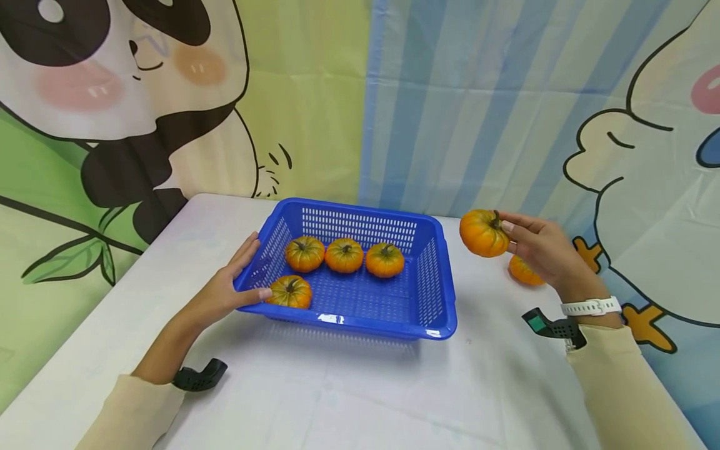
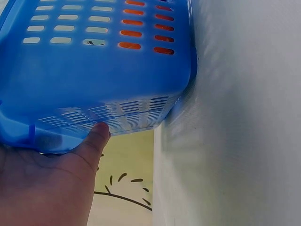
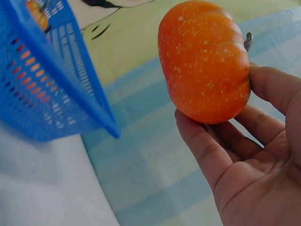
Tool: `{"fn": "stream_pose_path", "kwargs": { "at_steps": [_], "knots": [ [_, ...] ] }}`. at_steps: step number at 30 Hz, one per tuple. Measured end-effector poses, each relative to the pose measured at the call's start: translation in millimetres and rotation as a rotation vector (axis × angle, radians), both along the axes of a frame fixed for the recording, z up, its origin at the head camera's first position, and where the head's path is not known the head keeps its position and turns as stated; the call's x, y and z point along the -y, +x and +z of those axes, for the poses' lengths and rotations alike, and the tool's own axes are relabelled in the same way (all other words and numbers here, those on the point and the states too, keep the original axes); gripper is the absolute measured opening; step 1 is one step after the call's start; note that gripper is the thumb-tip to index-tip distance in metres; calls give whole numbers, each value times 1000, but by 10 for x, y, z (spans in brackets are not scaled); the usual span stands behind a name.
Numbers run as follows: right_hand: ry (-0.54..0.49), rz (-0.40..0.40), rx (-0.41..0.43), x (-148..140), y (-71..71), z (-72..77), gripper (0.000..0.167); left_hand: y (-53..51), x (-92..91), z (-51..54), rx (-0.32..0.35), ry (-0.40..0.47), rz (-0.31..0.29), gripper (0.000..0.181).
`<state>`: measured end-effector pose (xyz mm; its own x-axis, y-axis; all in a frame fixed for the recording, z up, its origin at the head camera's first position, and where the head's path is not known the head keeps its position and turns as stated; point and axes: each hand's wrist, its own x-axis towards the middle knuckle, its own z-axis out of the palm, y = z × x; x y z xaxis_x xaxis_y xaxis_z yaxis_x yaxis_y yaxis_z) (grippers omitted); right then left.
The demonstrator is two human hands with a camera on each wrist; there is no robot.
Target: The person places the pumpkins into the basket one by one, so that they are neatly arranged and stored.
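A blue plastic basket with slotted walls stands on the white table. Three small orange pumpkins line up along its back, and another pumpkin lies in the front left corner. My left hand holds the basket by that corner, thumb over the rim and fingers along the outer left side. To the right of the basket, my right hand grips a pumpkin in the air, between thumb and fingertips. Its curved stem points toward the hand. Partly hidden behind that hand is one more pumpkin on the table.
The white table extends in front of the basket and to both sides. Behind it hangs a cloth backdrop with a cartoon panda and blue stripes. Each wrist wears a black camera mount; the right one also has a white band.
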<state>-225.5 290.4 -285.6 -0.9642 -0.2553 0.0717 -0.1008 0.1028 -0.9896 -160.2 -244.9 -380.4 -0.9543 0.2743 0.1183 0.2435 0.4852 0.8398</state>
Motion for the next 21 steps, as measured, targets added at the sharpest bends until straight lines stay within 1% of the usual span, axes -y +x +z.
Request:
{"fn": "stream_pose_path", "kwargs": {
  "at_steps": [2, 3, 4, 5, 7, 10, 14, 17, 21],
  "knots": [
    [-55, 25, -26, 60, -20, -6, 27, 2, 3, 0, -3, -2, 0, 96],
    [-80, 48, -37, 88, -30, -7, 27, 3, 3, 2, -5, -4, 0, 96],
    [-82, 61, -47, 119, -41, -7, 27, 4, 3, 4, -6, -6, 1, 96],
    [-78, 74, -60, 150, -49, -3, 27, 5, 1, 7, -7, -7, 2, 96],
    [-34, 72, -81, 223, -65, 9, 28, 8, -1, 16, -9, -6, 2, 96],
    [-8, 98, -101, 327, -85, 30, 32, 14, -3, 23, -9, -8, 3, 96],
    [-16, 141, -94, 463, -116, 53, 36, 18, 0, 17, -4, -13, 5, 96],
    [11, 163, -98, 563, -152, 64, 39, 16, 1, 12, -3, -17, 8, 96],
    [23, 226, -116, 680, -200, 74, 39, 8, -2, 7, -2, -26, 10, 96]
  ]
}}
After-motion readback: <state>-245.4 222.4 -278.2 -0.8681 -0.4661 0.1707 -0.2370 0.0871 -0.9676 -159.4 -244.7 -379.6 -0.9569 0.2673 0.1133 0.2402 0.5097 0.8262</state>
